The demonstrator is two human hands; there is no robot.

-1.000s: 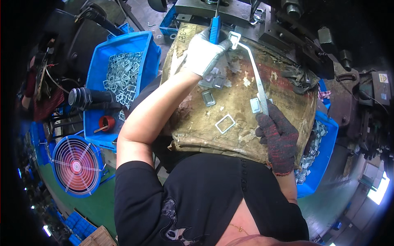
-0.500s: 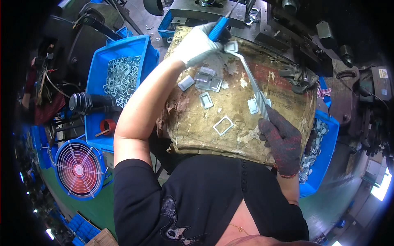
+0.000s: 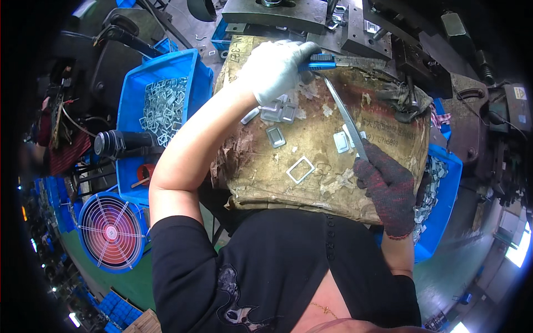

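Observation:
My left hand (image 3: 276,72), in a white glove with dark fingertips, is closed around a slim blue-handled tool (image 3: 322,65) that points right over the work surface. My right hand (image 3: 387,186) wears a dark knitted glove and grips long metal tweezers (image 3: 347,116). Their tips reach up beside my left fingers; whether they pinch anything is hidden. Below my left wrist lies a cluster of small shallow metal trays (image 3: 287,113), with a single tray (image 3: 276,136) nearer me. Small metal pieces (image 3: 340,142) lie beside the tweezers. An open rectangular frame (image 3: 295,164) sits closer to my body.
Worn brown wrapping (image 3: 250,180) covers the work surface. Heavy machine parts (image 3: 283,14) stand along its far edge. A blue bin (image 3: 191,72) of metal frames is at left, above a round fan (image 3: 111,232). Another blue bin (image 3: 444,205) with metal pieces stands at right.
The blue-handled tool has swung from slanting upward to pointing right. The small metal tray that was at the tweezers' tips is out of sight. My right hand has shifted slightly right.

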